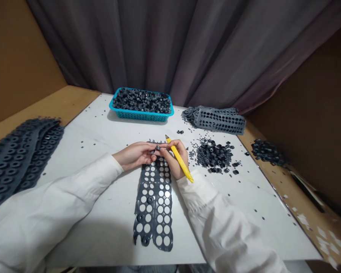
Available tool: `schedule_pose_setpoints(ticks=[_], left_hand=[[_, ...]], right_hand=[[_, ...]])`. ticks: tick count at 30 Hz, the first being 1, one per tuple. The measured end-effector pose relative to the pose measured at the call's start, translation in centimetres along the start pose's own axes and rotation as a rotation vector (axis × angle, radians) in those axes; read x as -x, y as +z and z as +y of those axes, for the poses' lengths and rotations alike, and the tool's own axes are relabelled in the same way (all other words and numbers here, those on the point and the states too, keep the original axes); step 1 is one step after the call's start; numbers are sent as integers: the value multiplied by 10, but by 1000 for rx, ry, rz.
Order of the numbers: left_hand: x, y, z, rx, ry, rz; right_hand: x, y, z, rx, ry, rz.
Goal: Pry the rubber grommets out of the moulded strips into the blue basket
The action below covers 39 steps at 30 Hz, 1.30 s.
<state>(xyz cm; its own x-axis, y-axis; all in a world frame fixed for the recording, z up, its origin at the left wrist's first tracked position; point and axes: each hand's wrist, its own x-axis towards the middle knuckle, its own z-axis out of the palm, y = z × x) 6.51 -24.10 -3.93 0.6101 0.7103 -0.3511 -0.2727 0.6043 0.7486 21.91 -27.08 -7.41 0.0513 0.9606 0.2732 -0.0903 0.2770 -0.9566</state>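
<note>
My left hand (136,154) is closed, its fingertips pinching a small dark grey rubber-like piece (158,148). Touching the same piece are the thumb and fingers of my right hand (176,157), which also grips a slim yellow tool (179,159) with a dark pointed tip; its exact kind is unclear. Under both hands lies a dark grey perforated sheet (155,185) with rows of round holes. A few ring-shaped pieces (150,200) still sit in it, and its far end is partly hidden by my fingers.
A blue basket (142,115) full of small dark pieces stands at the back. Punched sheets (220,120) are stacked back right, near a pile of dark pieces (214,154). Sheets with rings (14,163) lie left. More dark scraps (268,151) rest on the wooden right edge.
</note>
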Motion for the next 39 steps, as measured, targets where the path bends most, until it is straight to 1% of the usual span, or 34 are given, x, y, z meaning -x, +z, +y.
schedule_pose_setpoints(ticks=[3, 5, 7, 8, 9, 11, 13, 14, 16, 18, 20, 21, 22, 23, 24, 25, 27, 28, 29, 30, 32, 35, 37, 39], left_hand=[[0, 1, 1, -28, -4, 7], [0, 0, 4, -60, 4, 65], [-1, -3, 6, -100, 49, 182], [-2, -5, 7, -128, 82, 241], [-3, -7, 7, -168, 113, 291], [-4, -12, 6, -311, 170, 330], [-5, -16, 3, -557, 247, 291], [-4, -17, 1, -706, 296, 258], [-3, -18, -1, -984, 408, 184], [-2, -17, -2, -1175, 506, 136], [-2, -17, -2, -1276, 567, 105], [-2, -18, -1, -1310, 578, 95], [-2, -18, 0, -1339, 584, 83], [-2, -18, 1, -1365, 588, 67], [-2, -19, 2, -1389, 594, 52], [-2, -19, 2, -1411, 600, 38], [-2, -19, 2, -1452, 607, 23], [-2, -19, 2, -1470, 606, 22], [-2, -19, 1, -1483, 602, 29], [-2, -19, 1, -1494, 591, 38], [-2, -18, -1, -1506, 559, 62], [-2, -16, -2, -1506, 513, 123], [-2, -14, -2, -1506, 493, 148], [-2, -13, -3, -1507, 483, 147]], right_hand=[[-5, -4, -6, 93, -45, 49], [-14, -20, -15, 219, -117, 129], [-25, -49, -28, 425, -201, 215], [-30, -67, -34, 582, -232, 267], [-33, -86, -41, 755, -229, 324], [-36, -124, -53, 1037, -137, 434], [-34, -153, -61, 1199, -39, 483], [-32, -163, -64, 1250, 10, 496], [-28, -176, -67, 1300, 86, 513], [-27, -179, -71, 1296, 108, 542], [-29, -173, -75, 1215, 61, 575], [-30, -166, -76, 1128, 21, 575], [-32, -155, -76, 1008, -16, 557], [-32, -143, -76, 851, -48, 511], [-32, -127, -74, 692, -53, 430], [-31, -110, -70, 551, -16, 346], [-27, -74, -58, 320, 95, 121], [-25, -57, -50, 238, 154, 41], [-22, -41, -42, 198, 204, -11], [-19, -29, -33, 194, 230, -33], [-13, -12, -15, 212, 246, 2], [-7, -6, 4, 249, 229, 78], [-5, -7, 9, 282, 196, 94], [-4, -8, 11, 327, 162, 107]])
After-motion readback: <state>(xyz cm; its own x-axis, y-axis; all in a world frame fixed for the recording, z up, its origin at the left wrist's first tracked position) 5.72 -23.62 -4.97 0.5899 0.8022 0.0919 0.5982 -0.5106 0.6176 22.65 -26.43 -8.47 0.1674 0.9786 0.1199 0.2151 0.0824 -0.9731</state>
